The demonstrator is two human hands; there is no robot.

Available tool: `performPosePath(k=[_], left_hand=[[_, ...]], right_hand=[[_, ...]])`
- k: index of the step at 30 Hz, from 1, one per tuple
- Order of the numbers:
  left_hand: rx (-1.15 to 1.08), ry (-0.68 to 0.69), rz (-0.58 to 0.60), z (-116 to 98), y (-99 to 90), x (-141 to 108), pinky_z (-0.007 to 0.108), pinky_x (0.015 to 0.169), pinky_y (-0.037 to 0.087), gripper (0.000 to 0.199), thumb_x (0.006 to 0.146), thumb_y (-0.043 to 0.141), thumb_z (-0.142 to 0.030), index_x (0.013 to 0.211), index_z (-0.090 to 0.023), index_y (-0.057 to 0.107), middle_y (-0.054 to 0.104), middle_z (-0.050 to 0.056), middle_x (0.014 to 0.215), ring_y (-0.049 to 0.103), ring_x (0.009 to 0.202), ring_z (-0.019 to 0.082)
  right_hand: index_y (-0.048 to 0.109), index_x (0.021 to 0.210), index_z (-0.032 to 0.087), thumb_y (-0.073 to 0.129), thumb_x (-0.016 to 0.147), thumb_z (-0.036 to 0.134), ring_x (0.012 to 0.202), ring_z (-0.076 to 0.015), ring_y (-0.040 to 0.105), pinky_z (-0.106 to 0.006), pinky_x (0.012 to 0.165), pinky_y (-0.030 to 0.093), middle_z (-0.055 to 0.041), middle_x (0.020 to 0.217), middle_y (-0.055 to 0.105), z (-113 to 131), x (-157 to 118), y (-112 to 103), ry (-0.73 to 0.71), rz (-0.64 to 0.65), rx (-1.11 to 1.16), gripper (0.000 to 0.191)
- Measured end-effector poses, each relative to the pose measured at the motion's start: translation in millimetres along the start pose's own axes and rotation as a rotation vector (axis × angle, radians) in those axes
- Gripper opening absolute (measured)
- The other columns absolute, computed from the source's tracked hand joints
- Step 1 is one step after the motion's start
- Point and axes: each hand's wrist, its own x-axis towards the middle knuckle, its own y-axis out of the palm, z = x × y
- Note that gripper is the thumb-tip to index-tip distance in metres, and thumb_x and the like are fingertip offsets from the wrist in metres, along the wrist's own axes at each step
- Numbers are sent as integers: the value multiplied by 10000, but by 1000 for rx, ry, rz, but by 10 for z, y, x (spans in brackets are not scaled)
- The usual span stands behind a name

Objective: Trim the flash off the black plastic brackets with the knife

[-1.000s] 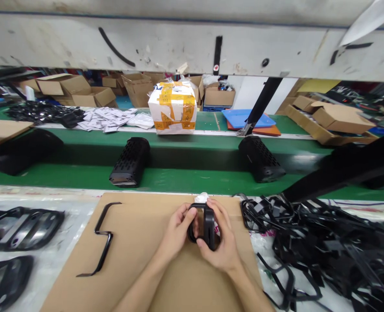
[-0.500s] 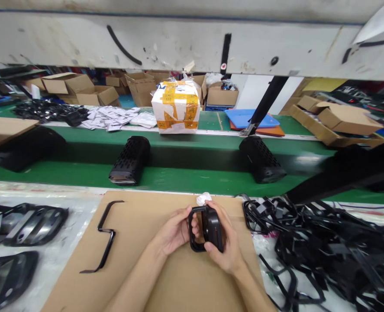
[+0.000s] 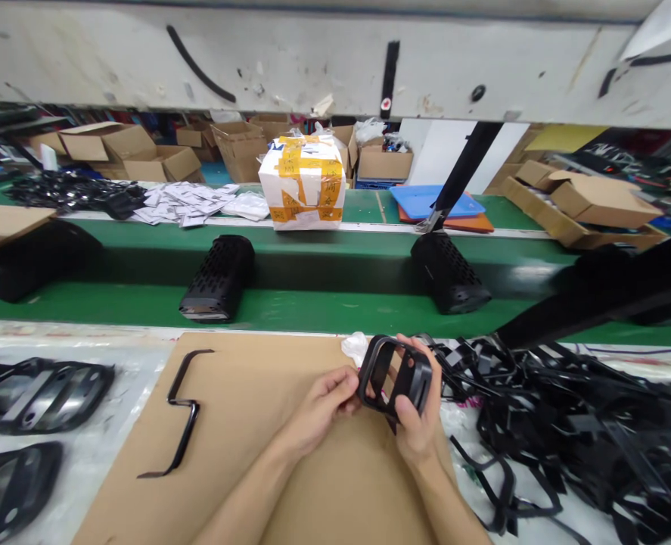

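A black rounded frame-like part [image 3: 395, 376] is held up above the cardboard sheet [image 3: 244, 439]. My right hand [image 3: 420, 409] grips its right side, with the thumb across the near edge and fingers behind. At its left edge is my left hand [image 3: 329, 405], fingers pinched together; whether they grip the rim or something small is hidden. Behind the part sits a crumpled white piece [image 3: 354, 347]. A bent black strip [image 3: 191, 424] lies on the left of the cardboard.
Tangled black strips [image 3: 585, 431] are heaped at right, curved black parts [image 3: 57, 393] at left. Beyond runs a green belt [image 3: 312, 310] carrying perforated black housings [image 3: 219, 276]. A taped white box [image 3: 302, 182] stands behind it. A black post [image 3: 465, 174] rises at right.
The black part has moved right and turned, so its opening shows more. My left hand has drawn its fingers together near the part's left edge. The view has shifted slightly.
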Motion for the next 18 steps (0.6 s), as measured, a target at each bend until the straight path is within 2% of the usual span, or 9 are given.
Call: performPosePath(k=[2,5,9,12,15,18], left_hand=[[-72,-45,31,32,7,-3,191,553,285,455,899,803,-569,907,-120,731,664,63,929,452,587,36],[-201,-94,59,55,14,0,195,496,204,469,859,840,-566,864,-116,709,628,31,847,353,473,1],[-230,-69,52,47,3,-4,189,487,160,438,855,867,-495,817,-95,693,642,30,828,279,432,-34],[-188,-52,85,9,-34,-7,186,488,129,431,874,847,-507,856,-98,711,648,32,864,263,448,-41],[-22,-47,134,-82,-83,-1,166,512,203,458,913,795,-547,874,-99,705,647,47,893,335,529,-5],[275,10,186,-216,-111,12,197,712,434,452,931,760,-565,1029,-126,709,678,77,1007,563,759,98]], right_hand=[[313,1618,174,540,996,721,1464,-404,471,-621,1226,361,-241,1575,422,-25,-15,-8,21,-28,2,859],[357,1614,157,596,982,691,1458,-397,477,-592,1223,380,-236,1562,448,-19,-15,-5,29,-8,22,861],[450,1576,164,658,991,582,1425,-358,524,-548,1257,351,-189,1528,510,11,4,8,-3,8,99,749],[440,1591,182,659,987,589,1422,-359,532,-547,1250,365,-180,1535,510,28,26,-17,-27,18,102,760],[425,1603,194,644,991,549,1432,-356,521,-545,1247,370,-174,1550,501,66,67,-60,-88,59,12,740],[435,1598,206,671,946,406,1468,-322,478,-493,1253,384,-146,1549,502,132,107,-59,-230,112,-139,721]])
